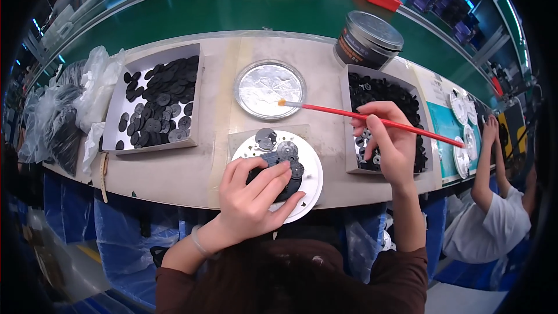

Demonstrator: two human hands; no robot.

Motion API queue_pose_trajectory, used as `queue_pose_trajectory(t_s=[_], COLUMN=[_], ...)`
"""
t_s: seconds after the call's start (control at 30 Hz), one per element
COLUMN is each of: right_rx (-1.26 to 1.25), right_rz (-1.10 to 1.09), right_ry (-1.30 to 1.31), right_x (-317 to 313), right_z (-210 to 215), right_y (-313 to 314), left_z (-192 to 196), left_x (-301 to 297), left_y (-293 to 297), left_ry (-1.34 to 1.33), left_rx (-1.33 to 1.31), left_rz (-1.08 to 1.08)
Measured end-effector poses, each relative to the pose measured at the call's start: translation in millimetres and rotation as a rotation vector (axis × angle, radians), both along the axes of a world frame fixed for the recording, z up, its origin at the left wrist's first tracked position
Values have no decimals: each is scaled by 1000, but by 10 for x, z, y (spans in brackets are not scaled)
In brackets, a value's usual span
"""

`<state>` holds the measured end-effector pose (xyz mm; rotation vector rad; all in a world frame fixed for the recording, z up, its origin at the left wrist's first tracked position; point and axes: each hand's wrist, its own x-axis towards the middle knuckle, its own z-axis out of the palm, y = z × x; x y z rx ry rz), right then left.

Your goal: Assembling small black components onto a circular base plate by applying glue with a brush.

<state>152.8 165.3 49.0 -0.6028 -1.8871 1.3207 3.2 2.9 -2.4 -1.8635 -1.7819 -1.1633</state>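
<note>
My right hand (386, 142) is closed round a thin red-handled brush (349, 114). Its bristles point left, over a round shallow metal lid (238, 97) with a shiny coating inside. That hand is above the right-hand box, and its lower fingertips are close to the small black parts in it. Bent over a round white disc (314, 189), my left hand (253, 195) grips a black gear assembly (288, 151) with its fingers and thumb. Several dark gears show beyond the fingertips; the rest of the assembly is hidden under the hand.
At the left stands a white box (196, 90) of black discs, beside plastic bags (99, 93). The right box (350, 163) holds small black parts. Behind it is a large tin (367, 40). A co-worker (491, 215) sits at the right near white discs (462, 160). A green belt (232, 14) runs behind.
</note>
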Motion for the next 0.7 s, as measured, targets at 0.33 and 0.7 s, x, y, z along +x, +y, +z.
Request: queue_pose_trajectory(t_s=[0.33,0.7], right_rx=[-270,4], right_rz=[-179,-278], right_ry=[84,-131], right_x=[392,944], right_z=[-269,-378], right_y=[500,740], left_z=[37,646], left_x=[-166,-857], left_y=[-176,509], left_ry=[-58,-188], left_rx=[-215,-327], left_rz=[-101,-55])
